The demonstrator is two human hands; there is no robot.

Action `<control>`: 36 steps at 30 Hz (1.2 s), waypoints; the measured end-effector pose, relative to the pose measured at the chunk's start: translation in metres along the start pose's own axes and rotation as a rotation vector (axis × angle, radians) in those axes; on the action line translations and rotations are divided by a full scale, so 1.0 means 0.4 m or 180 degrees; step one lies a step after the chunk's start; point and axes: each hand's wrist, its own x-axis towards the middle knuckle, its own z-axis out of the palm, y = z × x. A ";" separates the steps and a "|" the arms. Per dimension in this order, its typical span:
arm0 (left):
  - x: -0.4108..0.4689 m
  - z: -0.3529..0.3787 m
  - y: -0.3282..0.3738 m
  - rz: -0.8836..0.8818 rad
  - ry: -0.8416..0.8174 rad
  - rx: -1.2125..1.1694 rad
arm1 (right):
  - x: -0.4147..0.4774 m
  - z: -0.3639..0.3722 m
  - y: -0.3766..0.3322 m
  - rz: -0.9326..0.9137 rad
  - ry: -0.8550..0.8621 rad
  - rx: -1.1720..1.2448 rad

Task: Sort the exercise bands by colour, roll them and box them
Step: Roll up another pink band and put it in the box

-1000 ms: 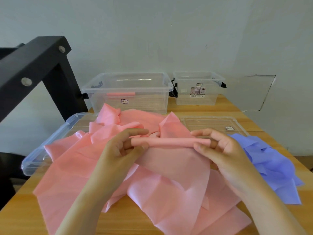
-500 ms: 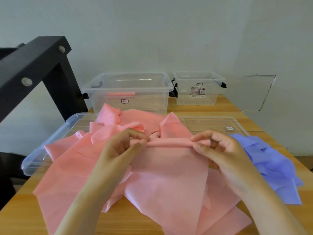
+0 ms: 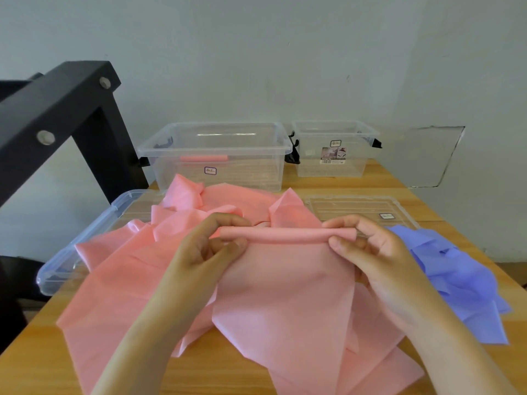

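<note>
Change since prior frame: rolled edge of pink band (image 3: 285, 295) found fuller and rounder than half a second before; fingers re-set at both ends.
Left hand (image 3: 211, 249): curled round left end of roll (image 3: 285, 235), pinching it between fingers and thumb.
Right hand (image 3: 370, 252): clasped on right end likewise, roll pinched between thumb and fingers.
Location: roll held up above heap of loose pink bands (image 3: 114, 266), mid-table, nearer the person than both boxes.
Long axis: roll laid left to right across the view, near level, one end in each hand; unrolled tail hung down toward the person.
Done: colours judged separated, pink at centre and left, blue-violet bands (image 3: 456, 275) at right; one finished pink roll (image 3: 204, 158) seen inside large clear box (image 3: 216, 151).
Outstanding: present band only begun; pink heap and all blue-violet bands not yet rolled; small clear box (image 3: 302, 129) apparently empty. Judged early in task.
Other: left lid (image 3: 74, 266) and right lid (image 3: 362, 206) noted flat on wooden table (image 3: 405, 181).
</note>
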 end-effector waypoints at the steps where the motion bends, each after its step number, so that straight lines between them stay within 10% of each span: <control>1: -0.002 0.002 0.001 0.0028 -0.0023 -0.0095 | -0.001 -0.001 -0.002 0.0004 -0.0044 0.0046; 36: -0.004 0.043 -0.009 0.0291 0.0356 0.0453 | -0.002 0.007 0.013 -0.0028 -0.0224 -0.0333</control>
